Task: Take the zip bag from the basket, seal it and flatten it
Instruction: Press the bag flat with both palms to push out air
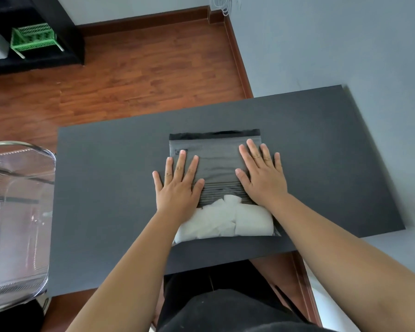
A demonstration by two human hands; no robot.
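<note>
A dark grey table [106, 188] fills the middle of the view, its matte top bare apart from the zip bag [217, 168] lying flat near the centre, closer to the person's edge. The bag is clear plastic with a black strip along its far edge, and a bundle of white folded material [225, 220] sits inside its near end. The left hand [177, 185] rests palm-down on the bag's left side, fingers spread wide and flat, grasping nothing; its outer fingers overlap onto the table. The right hand [261, 173] lies the same way on the bag's right side, fingers splayed toward the black strip, also holding nothing. Both forearms reach in from the bottom of the frame. At the table's left edge stands a clear plastic basket [15, 212], apart from the bag. Beyond the table runs a reddish-brown wooden floor [141, 73] with a matching skirting board along a pale grey wall [321, 44]. In the far left corner a black shelf unit [70, 32] holds a green crate [32, 38].
</note>
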